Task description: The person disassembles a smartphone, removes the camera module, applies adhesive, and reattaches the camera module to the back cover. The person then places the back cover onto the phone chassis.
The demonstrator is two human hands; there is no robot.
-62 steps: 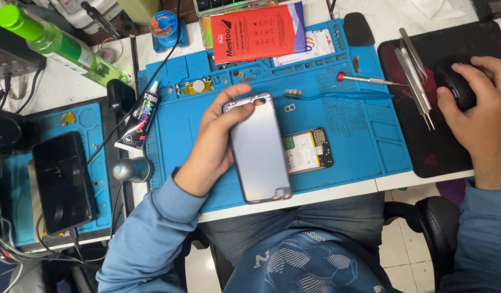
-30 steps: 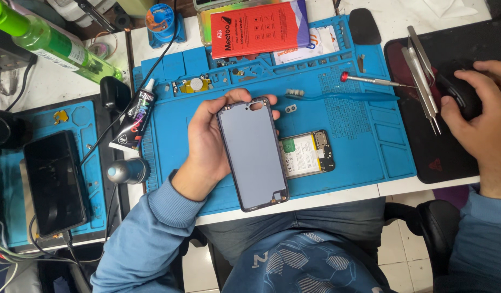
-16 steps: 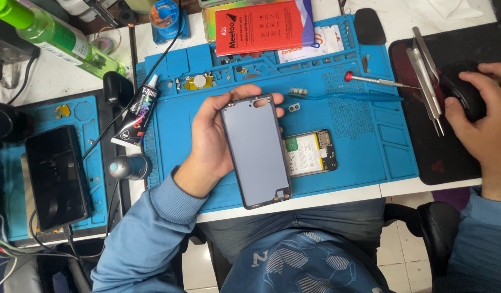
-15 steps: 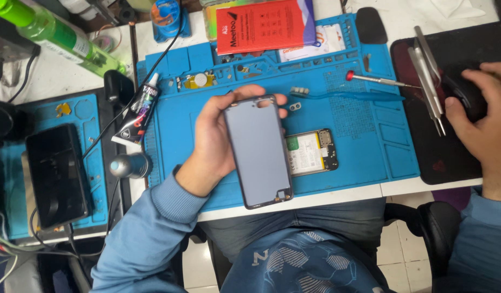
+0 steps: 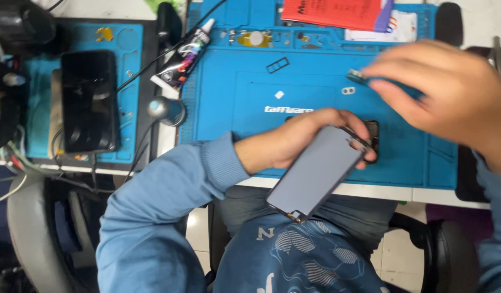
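My left hand [image 5: 285,144] grips a grey phone [image 5: 315,172] by its upper end. The phone is tilted, and its lower end hangs past the front edge of the blue repair mat [image 5: 245,122], above my lap. My right hand [image 5: 440,95] is blurred with motion over the right part of the mat. Its fingertips are at a small grey part [image 5: 356,76], and I cannot tell whether they grip it. A dark phone body [image 5: 373,133] lies on the mat, mostly hidden behind the held phone.
A glue tube [image 5: 184,54], a small black frame [image 5: 277,64] and a small metal piece [image 5: 348,90] lie on the mat. A red booklet [image 5: 337,11] is at the back. A black phone [image 5: 89,100] rests on a second blue mat at the left, near a metal knob [image 5: 166,110].
My right hand left the black pad at the right and swept over the blue mat. My left hand tilted the phone and drew it toward the table's front edge. The view shifted closer.
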